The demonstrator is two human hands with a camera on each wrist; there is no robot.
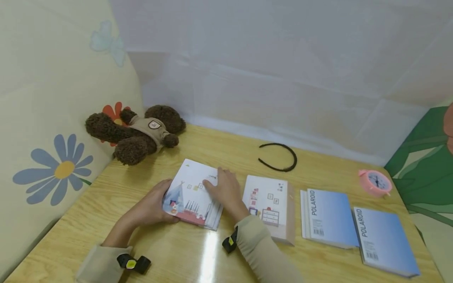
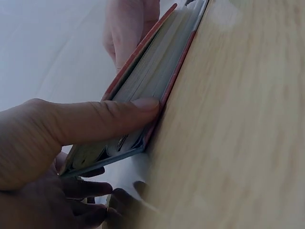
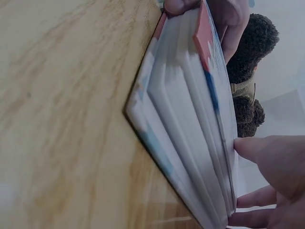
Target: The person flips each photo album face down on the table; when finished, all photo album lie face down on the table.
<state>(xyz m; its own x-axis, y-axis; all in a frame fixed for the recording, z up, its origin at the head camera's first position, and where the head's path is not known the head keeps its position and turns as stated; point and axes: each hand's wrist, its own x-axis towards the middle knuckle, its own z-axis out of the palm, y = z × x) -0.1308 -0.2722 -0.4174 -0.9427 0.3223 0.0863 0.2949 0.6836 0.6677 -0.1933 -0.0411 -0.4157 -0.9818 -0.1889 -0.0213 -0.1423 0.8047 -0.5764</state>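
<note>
A white photo album (image 1: 191,192) with a drawn blue tent and pink floor on its cover lies on the table, its covers spread slightly apart at the page edges. My left hand (image 1: 153,204) grips it along the left side. In the left wrist view, the thumb (image 2: 114,119) presses across the edges of the album (image 2: 147,71). My right hand (image 1: 226,188) rests at the right side of the cover. Its thumb touches the cover, and the other fingertips meet the far edge, as the right wrist view shows beside the pages (image 3: 186,105).
A similar white album (image 1: 265,204) lies just right of my right hand. Farther right are blue POLAROID albums (image 1: 332,216) and a pink alarm clock (image 1: 376,182). A black headband (image 1: 291,157) lies behind, and a brown teddy bear (image 1: 141,133) at the back left.
</note>
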